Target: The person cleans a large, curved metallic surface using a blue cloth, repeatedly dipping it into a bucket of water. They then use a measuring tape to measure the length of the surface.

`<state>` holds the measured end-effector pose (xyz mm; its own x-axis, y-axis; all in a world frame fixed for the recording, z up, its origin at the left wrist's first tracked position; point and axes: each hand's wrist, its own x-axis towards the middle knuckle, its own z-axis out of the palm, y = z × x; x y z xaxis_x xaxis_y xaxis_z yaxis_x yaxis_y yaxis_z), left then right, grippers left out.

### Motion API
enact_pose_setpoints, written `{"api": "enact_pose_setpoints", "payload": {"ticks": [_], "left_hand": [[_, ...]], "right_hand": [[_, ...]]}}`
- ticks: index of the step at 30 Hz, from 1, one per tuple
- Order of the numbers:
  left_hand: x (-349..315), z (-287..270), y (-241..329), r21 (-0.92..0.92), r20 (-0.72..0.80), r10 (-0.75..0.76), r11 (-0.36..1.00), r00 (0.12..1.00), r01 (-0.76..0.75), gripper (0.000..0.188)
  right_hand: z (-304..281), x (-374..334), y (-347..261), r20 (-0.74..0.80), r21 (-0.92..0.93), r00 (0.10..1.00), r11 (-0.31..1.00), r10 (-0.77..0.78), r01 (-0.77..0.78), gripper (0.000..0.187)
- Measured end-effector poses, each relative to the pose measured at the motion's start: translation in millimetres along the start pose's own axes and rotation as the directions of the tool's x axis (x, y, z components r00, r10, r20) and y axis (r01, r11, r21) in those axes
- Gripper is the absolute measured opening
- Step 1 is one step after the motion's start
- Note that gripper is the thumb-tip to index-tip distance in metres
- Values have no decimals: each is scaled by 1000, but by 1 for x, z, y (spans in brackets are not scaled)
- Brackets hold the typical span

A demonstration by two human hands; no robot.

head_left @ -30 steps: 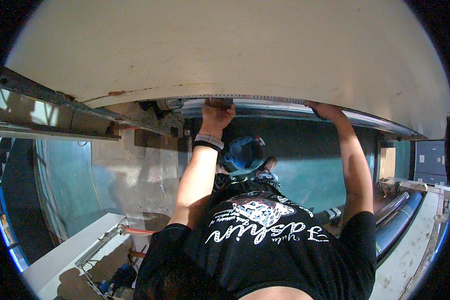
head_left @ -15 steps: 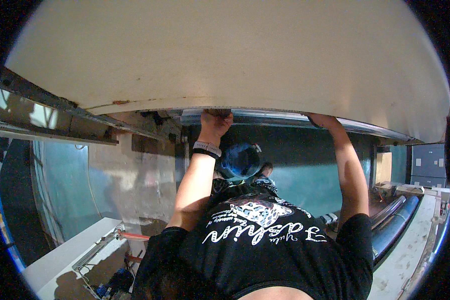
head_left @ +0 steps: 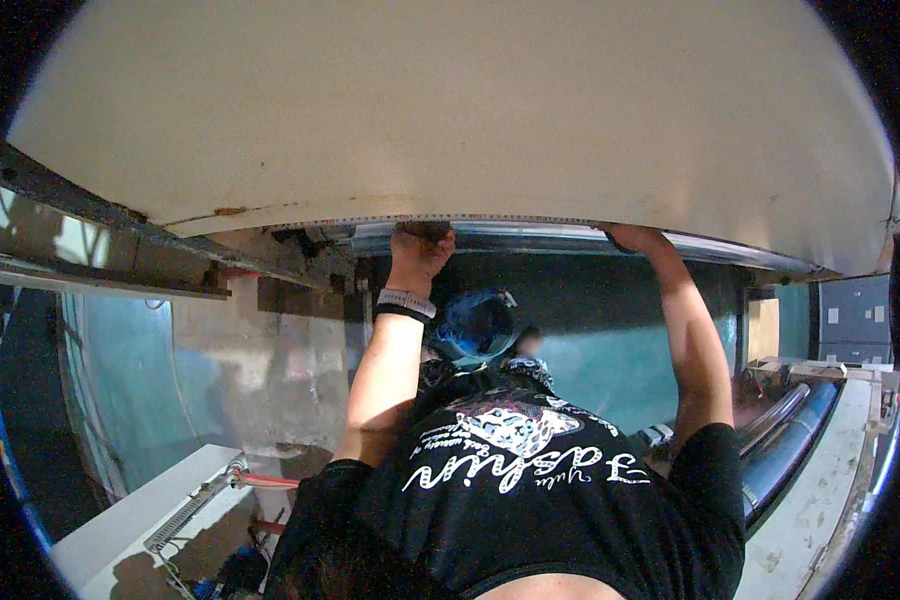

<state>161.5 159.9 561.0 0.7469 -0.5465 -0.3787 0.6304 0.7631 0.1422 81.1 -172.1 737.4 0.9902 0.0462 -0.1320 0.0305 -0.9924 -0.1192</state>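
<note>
A large cream panel [head_left: 470,110] fills the upper part of the view, with a thin marked scale strip [head_left: 510,219] along its near edge. Both arms reach forward to that edge. My left hand [head_left: 422,258] is curled closed just below it, left of the middle, fingertips in shadow. Further right, my right hand [head_left: 638,240] is bent at the same edge, its fingers partly covered by the panel. What either hand grips is hidden. Behind and between the hands runs a long shiny metallic roller or bar [head_left: 535,240].
A blue bucket-like container [head_left: 475,322] stands on the green floor [head_left: 610,365] by my feet. Blue and silver rolls [head_left: 795,445] lie at the lower right. A white machine housing [head_left: 160,520] with a red hose is at the lower left. A dark metal rail [head_left: 80,200] borders the left.
The view has shifted slightly, and more of the marked scale strip shows along the panel edge. Both hands keep to nearly the same places at that edge.
</note>
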Motion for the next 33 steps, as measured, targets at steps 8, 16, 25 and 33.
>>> {"api": "enact_pose_setpoints", "payload": {"ticks": [8,16,25,33], "left_hand": [[-13,20,6,-99,-82,19,995,996,-27,40],[-31,41,0,-210,21,55,976,998,-50,40],[-24,38,7,-119,18,47,992,999,-44,37],[-24,39,8,10,-203,106,994,974,-106,39]], "right_hand": [[3,1,-2,-151,71,987,996,-50,61,40],[1,-2,-5,-71,21,997,1000,24,-22,43],[-20,-9,-21,52,-34,994,995,94,-92,41],[-3,4,-10,-43,27,997,998,61,-60,41]]}}
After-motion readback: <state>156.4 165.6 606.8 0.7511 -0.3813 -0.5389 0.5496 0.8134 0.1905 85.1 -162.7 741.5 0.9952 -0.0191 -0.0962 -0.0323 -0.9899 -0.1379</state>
